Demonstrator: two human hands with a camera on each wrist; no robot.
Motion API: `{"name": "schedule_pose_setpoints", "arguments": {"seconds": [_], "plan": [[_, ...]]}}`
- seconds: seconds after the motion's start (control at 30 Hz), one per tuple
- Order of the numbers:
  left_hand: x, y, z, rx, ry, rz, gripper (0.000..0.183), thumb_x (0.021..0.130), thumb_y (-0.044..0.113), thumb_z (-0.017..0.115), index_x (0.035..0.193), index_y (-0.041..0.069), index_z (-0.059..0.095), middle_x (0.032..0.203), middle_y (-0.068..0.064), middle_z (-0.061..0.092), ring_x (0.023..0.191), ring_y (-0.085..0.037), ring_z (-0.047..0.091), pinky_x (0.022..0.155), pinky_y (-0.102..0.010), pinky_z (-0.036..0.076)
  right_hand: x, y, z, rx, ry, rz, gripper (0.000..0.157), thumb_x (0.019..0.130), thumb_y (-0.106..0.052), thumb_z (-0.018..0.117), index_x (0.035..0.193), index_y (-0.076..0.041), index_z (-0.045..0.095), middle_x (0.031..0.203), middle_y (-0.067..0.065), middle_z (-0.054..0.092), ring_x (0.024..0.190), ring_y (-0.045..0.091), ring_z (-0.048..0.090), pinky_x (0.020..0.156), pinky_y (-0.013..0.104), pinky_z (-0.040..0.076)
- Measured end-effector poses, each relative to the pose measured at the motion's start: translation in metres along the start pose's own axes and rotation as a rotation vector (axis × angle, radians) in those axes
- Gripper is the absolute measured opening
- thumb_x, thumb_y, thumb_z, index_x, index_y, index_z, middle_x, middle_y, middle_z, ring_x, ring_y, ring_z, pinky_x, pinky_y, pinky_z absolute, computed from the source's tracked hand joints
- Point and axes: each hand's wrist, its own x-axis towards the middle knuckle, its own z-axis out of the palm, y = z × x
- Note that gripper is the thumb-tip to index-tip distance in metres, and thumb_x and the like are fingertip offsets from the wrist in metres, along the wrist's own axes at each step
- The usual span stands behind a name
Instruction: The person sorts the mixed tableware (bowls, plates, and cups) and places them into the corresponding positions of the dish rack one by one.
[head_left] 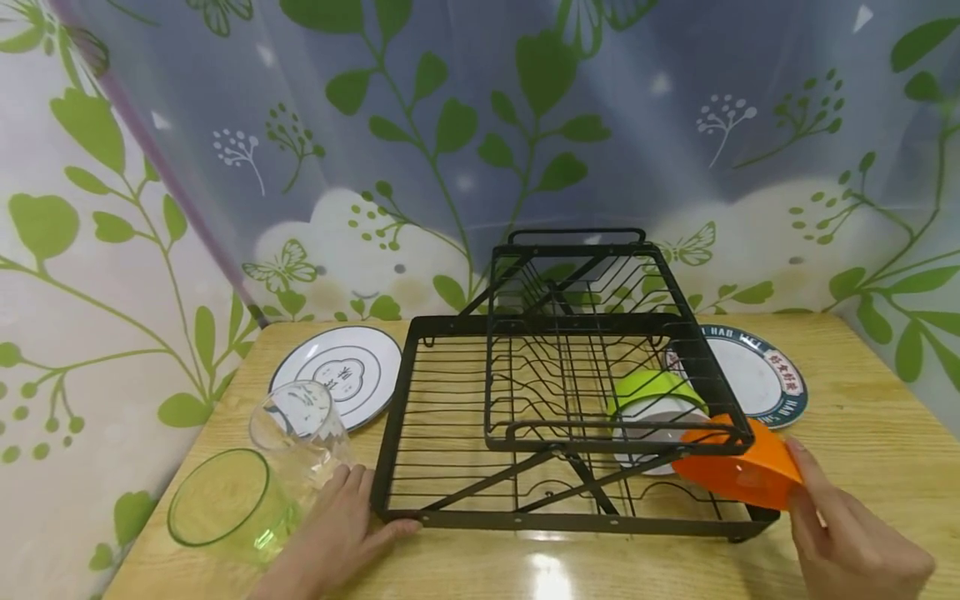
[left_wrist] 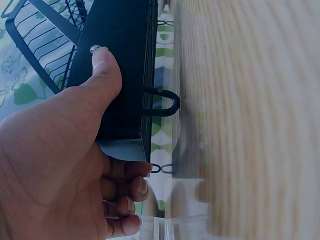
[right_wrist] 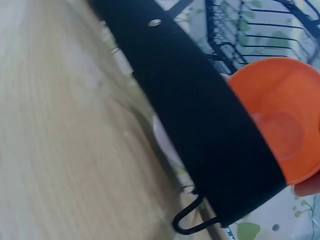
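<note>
The left hand (head_left: 337,525) holds the near left corner of the dish rack (head_left: 577,523), thumb against its front, while the right hand (head_left: 847,525) grips the orange bowl (head_left: 757,475) at the rack's near right corner. Were the rack pushed left, the green glass (head_left: 232,508) and clear glass (head_left: 300,425) crowded beside it might topple. A tilt could knock the orange bowl against the rack's upper edge or the white bowl (head_left: 652,417) inside; the rack's right side seems roomier, up to the plate (head_left: 750,375) at its far right.

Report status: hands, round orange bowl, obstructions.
Left hand grips near left corner of black metal dish rack. Right hand holds round orange bowl, tilted, at rack's right end. Upper rack tier may obstruct.
</note>
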Motion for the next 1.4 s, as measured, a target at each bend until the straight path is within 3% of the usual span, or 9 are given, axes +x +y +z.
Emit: {"name": "schedule_pose_setpoints", "arguments": {"seconds": [0.07,0.13,0.37,0.43,0.7,1.0,1.17,1.4], "plan": [[-0.001,0.0,0.0,0.003,0.003,0.002,0.075,0.081,0.068,0.06,0.109,-0.002,0.056,0.094,-0.006,0.052,0.091,-0.022,0.048,0.088,-0.041,0.044,0.0,0.0,0.002,-0.035,-0.02,-0.12,0.049,0.101,-0.034,0.036,0.128,-0.002,0.061,0.066,0.025,0.064,0.034,0.028,0.047,0.031,0.017,0.028],[-0.001,0.0,0.0,0.009,0.006,0.005,0.077,0.081,0.068,0.06,0.11,-0.003,0.056,0.095,-0.007,0.053,0.092,-0.023,0.048,0.089,-0.041,0.044,0.001,-0.003,0.003,-0.049,-0.029,-0.162,0.047,0.101,-0.034,0.037,0.127,-0.004,0.062,0.066,0.022,0.066,0.035,0.03,0.051,0.031,0.02,0.03],[0.0,0.0,0.001,0.007,0.004,0.003,0.077,0.081,0.069,0.058,0.109,-0.003,0.056,0.094,-0.005,0.051,0.09,-0.02,0.045,0.086,-0.04,0.045,0.01,-0.006,0.027,-0.032,0.223,-0.33,0.034,0.1,-0.028,0.048,0.092,-0.006,0.073,0.068,0.017,0.068,0.041,0.034,0.056,0.03,0.041,0.034],[0.0,0.0,0.001,0.011,0.007,0.002,0.077,0.081,0.069,0.059,0.109,-0.003,0.056,0.093,-0.005,0.051,0.09,-0.02,0.046,0.086,-0.04,0.045,0.013,-0.007,0.032,-0.04,0.232,-0.363,0.033,0.101,-0.026,0.048,0.086,-0.007,0.071,0.067,0.016,0.067,0.041,0.033,0.055,0.03,0.043,0.034],[-0.002,0.001,0.002,0.028,0.013,0.002,0.078,0.08,0.069,0.059,0.109,-0.003,0.056,0.094,-0.007,0.052,0.091,-0.022,0.048,0.087,-0.04,0.045,0.016,-0.004,0.037,-0.061,0.047,-0.386,0.031,0.099,-0.021,0.042,0.083,-0.009,0.067,0.064,0.011,0.063,0.038,0.028,0.05,0.03,0.034,0.027],[-0.003,-0.001,0.002,0.044,0.055,0.024,0.074,0.08,0.068,0.06,0.105,-0.001,0.055,0.09,-0.004,0.049,0.087,-0.02,0.046,0.083,-0.038,0.045,0.017,0.002,0.037,-0.068,-0.181,-0.324,0.043,0.103,-0.026,0.027,0.104,-0.01,0.068,0.066,0.011,0.066,0.04,0.027,0.055,0.03,0.029,0.031],[-0.003,-0.001,0.0,0.028,0.046,0.018,0.076,0.08,0.068,0.06,0.107,-0.002,0.056,0.091,-0.004,0.049,0.088,-0.02,0.045,0.084,-0.039,0.045,0.021,0.005,0.041,-0.052,-0.238,-0.339,0.056,0.106,-0.035,0.02,0.093,-0.008,0.068,0.06,0.006,0.06,0.035,0.016,0.042,0.03,0.025,0.025],[-0.002,0.001,-0.001,0.02,0.01,-0.002,0.082,0.081,0.071,0.056,0.113,-0.004,0.055,0.094,-0.006,0.051,0.091,-0.021,0.047,0.089,-0.04,0.045,0.029,0.011,0.038,-0.053,-0.337,-0.278,0.075,0.1,-0.058,0.019,0.074,-0.006,0.065,0.053,0.0,0.052,0.039,0.013,0.042,0.033,0.029,0.03]]}}
